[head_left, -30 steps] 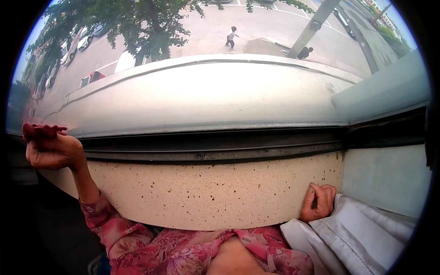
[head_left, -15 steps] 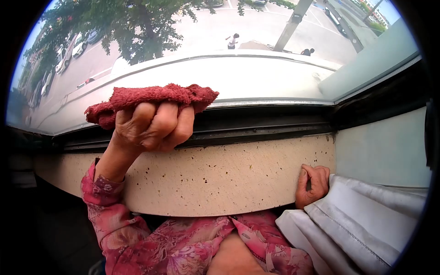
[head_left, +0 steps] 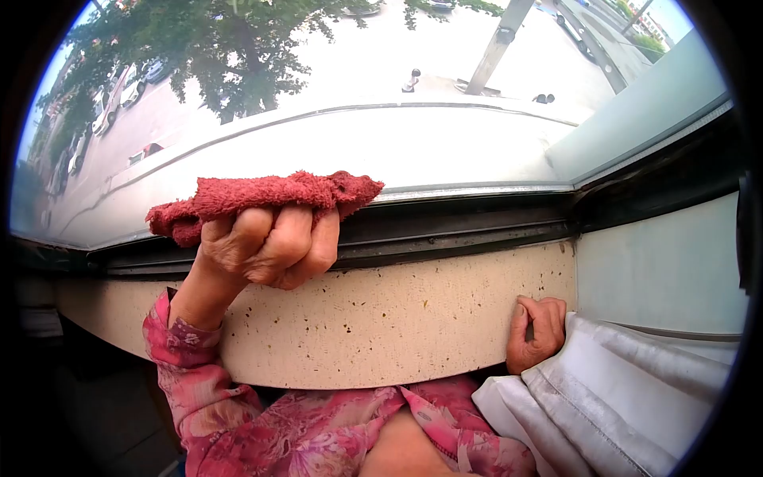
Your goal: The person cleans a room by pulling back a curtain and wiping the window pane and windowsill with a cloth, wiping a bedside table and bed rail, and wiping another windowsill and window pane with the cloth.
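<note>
My left hand [head_left: 266,246] is closed around a folded dark red terry cloth [head_left: 274,197], its knuckles facing me. The cloth is in front of the lower part of the window pane [head_left: 445,147], just above the black window track [head_left: 461,226]; whether it touches the glass I cannot tell. On the right end of the speckled beige sill [head_left: 373,318] rests my right hand [head_left: 538,330], its fingers curled in loosely and nothing seen in them. A whitish curtain [head_left: 612,389] lies against that wrist and hides the forearm.
The dark window frame [head_left: 652,171] and a pale side panel [head_left: 656,266] bound the sill on the right. Outside, below the glass, are a white ledge, a tree [head_left: 246,48], parked cars [head_left: 131,87], a grey post [head_left: 497,48] and a distant person [head_left: 411,80].
The scene sits a little lower in the view. My left hand and the red cloth have come down slightly towards the track. My right hand stays on the sill, fingers still curled.
</note>
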Tool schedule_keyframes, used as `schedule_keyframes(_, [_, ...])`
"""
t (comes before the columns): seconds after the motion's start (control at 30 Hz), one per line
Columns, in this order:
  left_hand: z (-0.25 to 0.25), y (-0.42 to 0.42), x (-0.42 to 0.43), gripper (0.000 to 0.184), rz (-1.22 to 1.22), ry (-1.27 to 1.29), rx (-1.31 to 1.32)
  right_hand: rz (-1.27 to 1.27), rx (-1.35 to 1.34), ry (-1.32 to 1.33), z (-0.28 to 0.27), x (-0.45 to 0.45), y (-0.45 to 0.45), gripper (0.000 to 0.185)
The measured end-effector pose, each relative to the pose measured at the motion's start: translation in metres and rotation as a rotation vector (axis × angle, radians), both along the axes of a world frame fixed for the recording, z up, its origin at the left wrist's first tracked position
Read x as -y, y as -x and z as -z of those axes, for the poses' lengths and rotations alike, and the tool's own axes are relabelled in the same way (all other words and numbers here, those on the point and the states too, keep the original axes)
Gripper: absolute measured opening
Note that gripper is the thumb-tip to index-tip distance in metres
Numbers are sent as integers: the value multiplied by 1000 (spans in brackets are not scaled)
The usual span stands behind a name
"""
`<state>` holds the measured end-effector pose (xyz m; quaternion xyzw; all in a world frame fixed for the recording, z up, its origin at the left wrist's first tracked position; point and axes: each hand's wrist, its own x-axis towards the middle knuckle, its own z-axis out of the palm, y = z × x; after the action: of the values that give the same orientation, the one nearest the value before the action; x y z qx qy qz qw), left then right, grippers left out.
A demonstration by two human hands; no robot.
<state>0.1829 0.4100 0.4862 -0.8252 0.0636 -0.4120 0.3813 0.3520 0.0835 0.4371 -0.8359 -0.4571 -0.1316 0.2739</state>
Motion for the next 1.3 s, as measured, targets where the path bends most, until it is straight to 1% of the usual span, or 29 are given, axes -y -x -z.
schedule_keyframes(0.07, [-1,-1,-1,18,-17,8,-32,6,-7,-2,-1,-1,1,24])
schedule_keyframes(0.1, [-5,-4,-1,15,14,-28,-17,12,-12,-3,-2,-1,1,24])
schedule_keyframes(0.13, [-8,-5,-1,17,44,-62,-2,11,-12,-3,-2,-2,1,24])
schedule_keyframes(0.27, [-7,-2,1,18,25,-70,-39,8,6,-15,0,-2,1,23])
schedule_keyframes(0.33, [-5,-4,1,23,50,-58,-6,9,1,-20,0,-2,1,23])
schedule_keyframes(0.53, [-8,-2,3,20,2,-88,-23,7,-8,-27,1,-1,1,23])
schedule_keyframes(0.67, [-5,-4,0,20,26,-78,-10,-1,-1,-32,1,-2,1,23])
schedule_keyframes(0.73, [-2,-5,0,19,37,-28,30,-4,2,-32,0,-2,1,23])
schedule_keyframes(0.83, [0,-4,1,20,18,6,5,-12,-1,-23,-2,-3,3,21])
schedule_keyframes(0.87, [-1,-9,0,16,46,11,45,3,17,-13,-2,-3,4,21])
schedule_keyframes(0.9, [-2,-22,-1,13,66,-28,185,-1,34,-9,-1,-4,3,20])
schedule_keyframes(0.93, [-6,-22,-2,10,136,-3,185,-18,31,-2,-1,-4,3,19])
schedule_keyframes(1.0, [-8,-27,0,7,169,42,206,-18,14,-31,8,-1,1,16])
schedule_keyframes(1.03, [-7,-29,0,10,228,87,221,-12,31,-20,6,-2,3,14])
schedule_keyframes(1.1, [-3,-32,-2,19,258,83,246,1,28,-44,12,-1,2,10])
schedule_keyframes(1.17, [-11,-24,-4,18,218,52,269,-11,38,-66,19,2,-3,9])
schedule_keyframes(1.2, [-23,-13,-15,17,161,41,283,-30,42,-79,17,1,-1,9])
schedule_keyframes(1.23, [-36,2,-24,20,103,25,305,-29,46,-75,18,2,-3,9])
schedule_keyframes(1.27, [-46,16,-36,24,66,46,381,-23,47,-71,20,3,-5,9])
schedule_keyframes(1.3, [-58,32,-51,21,29,30,487,-36,51,-90,21,2,-5,9])
